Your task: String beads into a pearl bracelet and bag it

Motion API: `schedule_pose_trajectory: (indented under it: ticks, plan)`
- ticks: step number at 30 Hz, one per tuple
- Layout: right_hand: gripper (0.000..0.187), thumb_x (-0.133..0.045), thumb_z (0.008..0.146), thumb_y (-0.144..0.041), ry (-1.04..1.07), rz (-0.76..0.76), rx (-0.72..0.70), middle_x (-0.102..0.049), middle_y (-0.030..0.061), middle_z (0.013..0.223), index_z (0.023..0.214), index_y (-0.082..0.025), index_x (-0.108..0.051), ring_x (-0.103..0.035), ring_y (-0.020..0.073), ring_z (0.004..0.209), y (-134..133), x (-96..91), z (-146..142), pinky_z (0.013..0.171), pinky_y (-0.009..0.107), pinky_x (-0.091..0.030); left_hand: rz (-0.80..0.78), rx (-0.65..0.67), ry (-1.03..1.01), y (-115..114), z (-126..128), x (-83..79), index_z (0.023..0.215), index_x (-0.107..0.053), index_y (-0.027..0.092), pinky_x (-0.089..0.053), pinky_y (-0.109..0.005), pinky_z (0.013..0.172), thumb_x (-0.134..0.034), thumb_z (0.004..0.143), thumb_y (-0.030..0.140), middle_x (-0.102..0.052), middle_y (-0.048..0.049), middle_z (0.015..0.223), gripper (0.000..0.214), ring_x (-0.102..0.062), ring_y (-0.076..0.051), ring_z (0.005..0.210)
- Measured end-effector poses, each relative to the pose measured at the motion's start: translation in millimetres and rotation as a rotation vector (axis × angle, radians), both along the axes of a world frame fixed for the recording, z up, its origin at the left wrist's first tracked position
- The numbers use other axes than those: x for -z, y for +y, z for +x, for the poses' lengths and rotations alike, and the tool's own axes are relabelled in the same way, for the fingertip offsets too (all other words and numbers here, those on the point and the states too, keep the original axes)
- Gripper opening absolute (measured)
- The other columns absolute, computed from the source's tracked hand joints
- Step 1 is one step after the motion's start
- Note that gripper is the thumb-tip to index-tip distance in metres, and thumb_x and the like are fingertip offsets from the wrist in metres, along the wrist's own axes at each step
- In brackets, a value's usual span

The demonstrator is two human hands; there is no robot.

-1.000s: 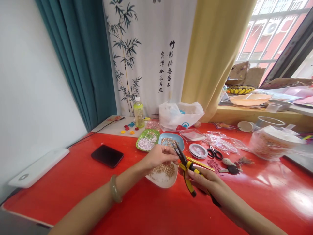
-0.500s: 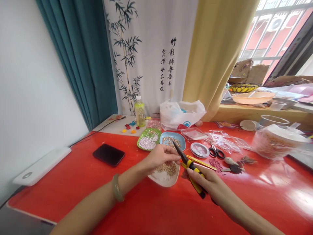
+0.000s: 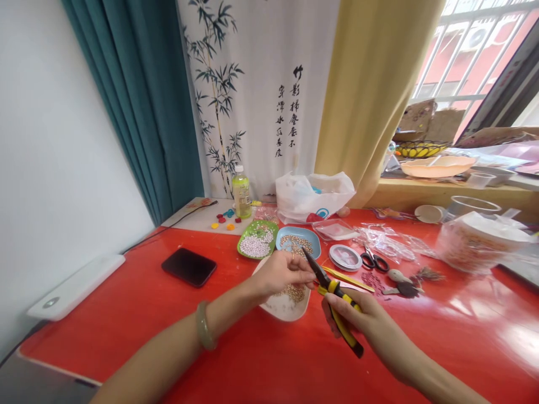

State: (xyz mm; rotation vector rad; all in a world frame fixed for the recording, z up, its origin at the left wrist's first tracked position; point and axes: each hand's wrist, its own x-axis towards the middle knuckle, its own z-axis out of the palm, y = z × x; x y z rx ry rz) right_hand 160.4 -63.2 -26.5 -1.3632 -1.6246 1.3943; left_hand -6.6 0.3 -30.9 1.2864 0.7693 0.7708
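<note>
My right hand [image 3: 351,308] is wrapped round the yellow-and-black handles of long-nose pliers [image 3: 320,275], whose dark jaws point up and to the left. Beside the jaws, my left hand [image 3: 288,273] pinches with thumb and fingers together; whatever they hold is too small to make out. Under the left hand sits a white dish [image 3: 286,311] with gold beads [image 3: 296,293] in it. Just behind are a blue dish [image 3: 315,246] of gold beads and a green dish [image 3: 270,225] with pearly white beads [image 3: 256,245].
To the right lie yellow tweezers [image 3: 349,279], a spool [image 3: 345,257], black scissors [image 3: 374,261], keys [image 3: 406,287] and clear plastic packets [image 3: 391,244]. A phone [image 3: 188,266] rests at the left. Behind stand a bottle [image 3: 241,196] and a white plastic bag [image 3: 295,196].
The pliers have shifted slightly right and down, and their handles look more spread. My left hand has moved slightly right, still pinching over the white dish.
</note>
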Motion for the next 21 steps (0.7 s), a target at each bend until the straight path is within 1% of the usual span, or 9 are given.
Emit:
schedule_pose_trajectory:
  ticks: [2, 6, 8, 11, 13, 15, 17, 19, 21]
  plan:
    - [0.041, -0.044, 0.076, -0.055, 0.001, 0.003, 0.005, -0.051, -0.0016, 0.051, 0.061, -0.017, -0.046, -0.041, 0.0074, 0.040, -1, 0.5, 1, 0.043, 0.023, -0.032, 0.007, 0.009, 0.007, 0, 0, 2.1, 0.063, -0.059, 0.011, -0.040, -0.023, 0.057, -0.073, 0.054, 0.034, -0.061, -0.0020, 0.057, 0.029, -0.055, -0.010, 0.055]
    - [0.041, -0.052, 0.070, -0.056, -0.044, 0.029, 0.075, -0.048, -0.0028, 0.050, 0.060, -0.017, -0.047, -0.038, 0.0072, 0.039, -4, 1.8, 2, 0.040, 0.022, -0.029, 0.051, 0.013, 0.006, 0, 1, 3.7, 0.062, -0.059, 0.011, -0.039, -0.022, 0.054, -0.072, 0.054, 0.035, -0.059, -0.0011, 0.055, 0.029, -0.053, -0.009, 0.052]
    - [0.040, -0.052, 0.071, -0.055, 0.095, -0.047, 0.063, -0.049, -0.0019, 0.053, 0.060, -0.017, -0.048, -0.041, 0.0081, 0.042, -7, -0.3, 1, 0.043, 0.023, -0.033, 0.047, 0.018, -0.003, -1, 2, 3.5, 0.061, -0.058, 0.011, -0.039, -0.022, 0.054, -0.072, 0.054, 0.035, -0.058, -0.0008, 0.055, 0.029, -0.052, -0.008, 0.051]
    - [0.039, -0.052, 0.072, -0.055, 0.417, -0.217, 0.043, -0.052, 0.0007, 0.061, 0.062, -0.017, -0.049, -0.048, 0.0111, 0.050, -8, -6.9, 3, 0.050, 0.026, -0.040, 0.046, 0.031, -0.006, -4, 3, 1.8, 0.061, -0.059, 0.011, -0.040, -0.023, 0.056, -0.071, 0.056, 0.033, -0.058, -0.0015, 0.056, 0.026, -0.052, -0.009, 0.052]
    - [0.039, -0.053, 0.070, -0.056, 0.475, -0.236, 0.090, -0.054, 0.0020, 0.065, 0.065, -0.018, -0.051, -0.050, 0.0133, 0.053, -5, -10.3, 12, 0.052, 0.028, -0.042, 0.065, 0.018, -0.001, -5, 2, -2.3, 0.063, -0.060, 0.011, -0.040, -0.023, 0.056, -0.069, 0.060, 0.031, -0.058, -0.0019, 0.057, 0.022, -0.052, -0.009, 0.053]
    - [0.040, -0.054, 0.067, -0.058, 0.319, -0.111, 0.196, -0.057, 0.0035, 0.067, 0.067, -0.018, -0.054, -0.052, 0.0157, 0.057, -1, -9.5, 29, 0.057, 0.030, -0.043, 0.089, -0.023, -0.013, -5, -3, -10.1, 0.064, -0.060, 0.012, -0.041, -0.023, 0.057, -0.068, 0.062, 0.029, -0.059, -0.0017, 0.057, 0.019, -0.052, -0.008, 0.053]
    - [0.038, -0.056, 0.065, -0.057, -0.036, 0.122, 0.307, -0.059, 0.0054, 0.068, 0.067, -0.019, -0.057, -0.054, 0.0209, 0.066, 3, -2.6, 53, 0.062, 0.031, -0.042, 0.117, -0.095, -0.071, -4, -10, -21.7, 0.066, -0.059, 0.013, -0.041, -0.022, 0.058, -0.067, 0.064, 0.028, -0.060, -0.0013, 0.059, 0.017, -0.051, -0.007, 0.053]
    - [0.034, -0.057, 0.065, -0.055, -0.400, 0.324, 0.378, -0.061, 0.0075, 0.078, 0.071, -0.021, -0.059, -0.055, 0.0249, 0.074, 5, 10.7, 81, 0.065, 0.032, -0.041, 0.126, -0.166, -0.129, -3, -18, -34.9, 0.066, -0.058, 0.013, -0.042, -0.022, 0.058, -0.067, 0.064, 0.026, -0.062, -0.0022, 0.062, 0.016, -0.052, -0.007, 0.054]
    - [0.032, -0.053, 0.068, -0.053, -0.644, 0.371, 0.383, -0.062, 0.0093, 0.085, 0.072, -0.022, -0.060, -0.056, 0.0276, 0.076, 4, 27.6, 106, 0.064, 0.035, -0.041, 0.148, -0.250, -0.197, -1, -26, -47.4, 0.067, -0.058, 0.013, -0.044, -0.021, 0.059, -0.067, 0.064, 0.024, -0.063, -0.0021, 0.063, 0.015, -0.054, -0.008, 0.055]
